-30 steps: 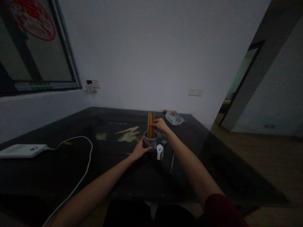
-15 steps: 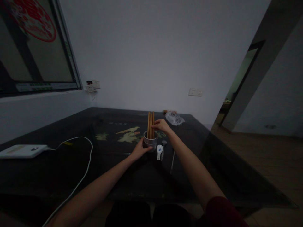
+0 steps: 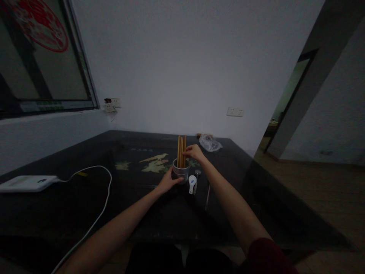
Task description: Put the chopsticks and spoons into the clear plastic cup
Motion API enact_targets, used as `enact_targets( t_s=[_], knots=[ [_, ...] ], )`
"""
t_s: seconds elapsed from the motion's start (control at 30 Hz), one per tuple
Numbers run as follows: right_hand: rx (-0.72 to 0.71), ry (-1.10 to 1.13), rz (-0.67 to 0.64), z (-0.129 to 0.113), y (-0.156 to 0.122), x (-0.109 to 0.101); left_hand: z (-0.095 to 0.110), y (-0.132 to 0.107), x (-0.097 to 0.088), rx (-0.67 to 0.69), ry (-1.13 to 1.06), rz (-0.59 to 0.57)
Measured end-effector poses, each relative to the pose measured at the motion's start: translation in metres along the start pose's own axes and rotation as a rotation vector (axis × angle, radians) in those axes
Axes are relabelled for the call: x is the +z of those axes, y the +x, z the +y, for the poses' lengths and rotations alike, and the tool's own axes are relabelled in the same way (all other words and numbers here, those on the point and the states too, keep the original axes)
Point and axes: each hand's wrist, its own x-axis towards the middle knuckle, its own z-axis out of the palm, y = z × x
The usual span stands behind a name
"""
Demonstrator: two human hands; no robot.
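A grey metal cup (image 3: 180, 173) stands on the dark table, and my left hand (image 3: 168, 181) is wrapped round its left side with the thumb across the front. Several wooden chopsticks (image 3: 181, 151) stand upright in the cup, their lower ends hidden inside. My right hand (image 3: 194, 152) pinches the chopsticks at the right of the bunch; how many are between the fingers I cannot tell. Just right of the cup lie a white ceramic spoon (image 3: 192, 184) with a blue mark and a metal spoon (image 3: 197, 173), partly covered by it. A thin stick (image 3: 208, 197) lies beside my right forearm.
The dark table (image 3: 159, 220) has a painted light pattern. A white power bank (image 3: 28, 183) with a white cable (image 3: 107, 194) lies at the left. Near the wall sits a crumpled clear plastic bag (image 3: 210, 143). A wall socket (image 3: 235, 111) is above it.
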Motion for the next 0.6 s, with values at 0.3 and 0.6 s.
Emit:
enact_targets(
  t_s=[0.3, 0.6],
  knots=[
    [0.032, 0.079, -0.017, -0.0004, -0.0020, 0.0001, 0.0024, -0.0009, -0.0017, -0.004, -0.011, -0.019],
    [0.060, 0.104, -0.028, 0.0038, -0.0004, 0.0006, 0.0069, -0.0015, -0.0012, 0.002, -0.044, -0.036]
  ],
)
